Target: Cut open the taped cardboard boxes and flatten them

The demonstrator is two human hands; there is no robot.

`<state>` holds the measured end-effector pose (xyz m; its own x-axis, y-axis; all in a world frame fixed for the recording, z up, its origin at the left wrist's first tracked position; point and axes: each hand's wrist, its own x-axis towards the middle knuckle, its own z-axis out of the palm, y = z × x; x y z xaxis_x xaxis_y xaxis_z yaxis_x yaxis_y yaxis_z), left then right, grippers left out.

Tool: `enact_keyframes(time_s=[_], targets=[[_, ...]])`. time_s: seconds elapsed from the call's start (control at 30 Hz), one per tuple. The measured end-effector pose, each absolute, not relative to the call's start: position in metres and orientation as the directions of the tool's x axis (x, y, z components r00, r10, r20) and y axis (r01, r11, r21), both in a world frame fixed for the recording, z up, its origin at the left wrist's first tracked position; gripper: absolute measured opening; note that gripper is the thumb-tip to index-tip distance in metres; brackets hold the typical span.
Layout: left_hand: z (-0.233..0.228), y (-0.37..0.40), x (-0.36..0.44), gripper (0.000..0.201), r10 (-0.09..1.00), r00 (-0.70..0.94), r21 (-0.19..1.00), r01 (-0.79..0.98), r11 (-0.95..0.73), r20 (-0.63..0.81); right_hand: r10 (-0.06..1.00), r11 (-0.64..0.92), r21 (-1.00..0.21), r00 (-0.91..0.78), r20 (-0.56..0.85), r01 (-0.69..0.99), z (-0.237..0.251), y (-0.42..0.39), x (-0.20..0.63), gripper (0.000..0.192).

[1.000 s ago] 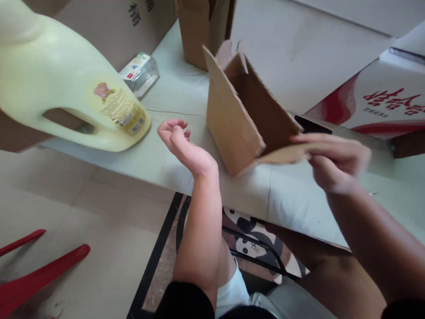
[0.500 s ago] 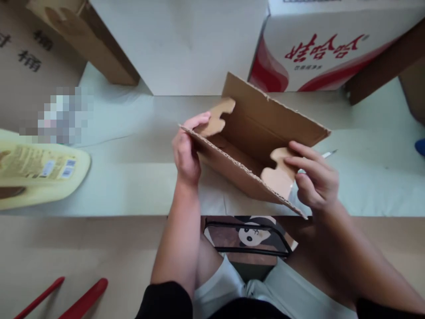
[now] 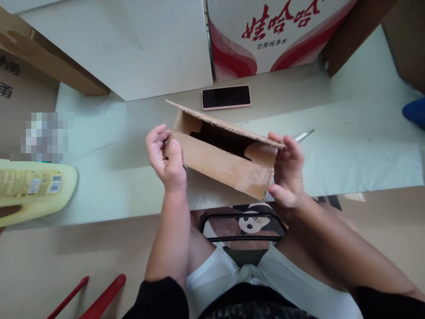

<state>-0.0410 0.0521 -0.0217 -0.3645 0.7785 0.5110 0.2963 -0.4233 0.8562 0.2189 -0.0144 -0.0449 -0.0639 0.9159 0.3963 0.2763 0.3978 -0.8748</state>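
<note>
Pale tabletop [image 3: 348, 133]; left hand [image 3: 166, 159], right hand [image 3: 287, 173] both gripping cardboard box [image 3: 222, 161] ends.

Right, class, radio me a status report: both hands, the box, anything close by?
Left hand grips the cardboard box at its left end. Right hand grips the right end. Phone lies just behind, apart from the box.

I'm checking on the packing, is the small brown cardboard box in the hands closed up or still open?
Still open. The cardboard box shows a dark gap along its top, its lid flap only partly lowered, with the left hand and right hand at its ends.
</note>
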Motion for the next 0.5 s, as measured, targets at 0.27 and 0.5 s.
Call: enact_keyframes(time_s=[0.27,0.5], targets=[[-0.020,0.057,-0.040,0.042,0.819,-0.274,0.864,0.154,-0.479,0.503,0.812,0.581,-0.797,-0.047,0.582,0.168,-0.047,-0.007,0.208,0.052],[-0.015,0.057,-0.038,0.034,0.859,-0.246,0.893,0.105,-0.437,0.449,0.821,0.562,-0.805,-0.011,0.570,0.190,-0.055,-0.005,0.205,0.048]])
